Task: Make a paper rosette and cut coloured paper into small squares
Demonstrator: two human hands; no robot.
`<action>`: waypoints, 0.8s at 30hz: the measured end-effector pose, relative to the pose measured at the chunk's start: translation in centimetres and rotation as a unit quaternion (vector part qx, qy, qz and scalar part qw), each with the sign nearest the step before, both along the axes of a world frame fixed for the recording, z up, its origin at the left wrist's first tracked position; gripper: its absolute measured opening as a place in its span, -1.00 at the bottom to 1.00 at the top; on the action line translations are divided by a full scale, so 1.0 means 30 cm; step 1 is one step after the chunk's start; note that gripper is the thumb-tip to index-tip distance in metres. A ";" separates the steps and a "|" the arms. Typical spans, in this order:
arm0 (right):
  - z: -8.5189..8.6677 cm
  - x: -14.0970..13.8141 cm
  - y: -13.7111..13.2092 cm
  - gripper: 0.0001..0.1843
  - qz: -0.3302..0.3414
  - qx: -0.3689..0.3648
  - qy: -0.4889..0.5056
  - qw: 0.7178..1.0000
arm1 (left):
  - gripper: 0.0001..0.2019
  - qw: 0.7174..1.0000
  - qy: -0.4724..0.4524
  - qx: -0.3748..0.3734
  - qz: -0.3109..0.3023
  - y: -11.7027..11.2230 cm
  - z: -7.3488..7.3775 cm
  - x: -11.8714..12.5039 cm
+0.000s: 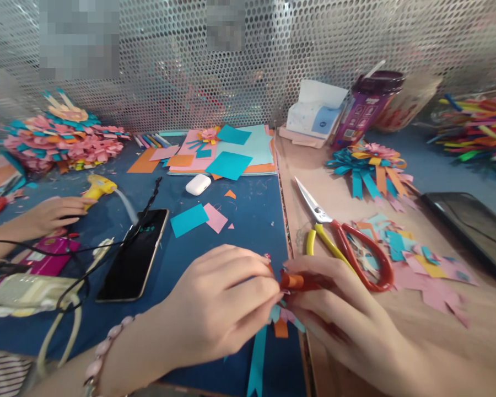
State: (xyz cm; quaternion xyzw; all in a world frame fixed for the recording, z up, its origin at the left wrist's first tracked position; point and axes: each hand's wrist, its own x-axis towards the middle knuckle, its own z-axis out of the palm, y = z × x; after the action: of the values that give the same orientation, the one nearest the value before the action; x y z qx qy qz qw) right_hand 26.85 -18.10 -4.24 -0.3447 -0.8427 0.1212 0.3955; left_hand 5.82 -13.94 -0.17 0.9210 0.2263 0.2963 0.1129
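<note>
Head view: the left hand (pixel 227 300) and right hand (pixel 347 309) come together above the seam between the blue tabletop (pixel 243 220) and the brown tabletop (pixel 488 322). Fingers of both pinch a small paper ornament (pixel 294 282), partly hidden, with an orange curl between the hands and teal and pink strips below. Scissors (pixel 321 217) lie just beyond the right hand, near paper scraps (pixel 425 270). Farther left, a co-worker's hand (pixel 60 214) touches a yellow glue gun (pixel 97 188), beyond a phone (pixel 138 267).
</note>
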 end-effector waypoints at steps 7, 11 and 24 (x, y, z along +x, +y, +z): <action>0.002 -0.002 0.002 -0.86 -0.005 0.004 0.003 1.000 | -0.90 1.000 0.006 0.005 0.001 -0.002 -0.001 -0.002; 0.001 -0.001 0.002 -0.87 -0.008 0.004 0.001 1.000 | -0.90 1.000 0.012 0.013 0.001 -0.001 0.000 -0.003; -0.004 0.000 0.003 -0.88 -0.012 0.006 0.003 1.000 | -0.90 1.000 0.024 -0.005 0.001 -0.005 0.009 -0.002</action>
State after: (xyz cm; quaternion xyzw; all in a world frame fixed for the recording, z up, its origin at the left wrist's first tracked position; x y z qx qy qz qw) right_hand 26.85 -18.00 -4.36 -0.3518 -0.8379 0.1126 0.4018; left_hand 5.76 -14.07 0.11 0.9269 0.2317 0.2733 0.1117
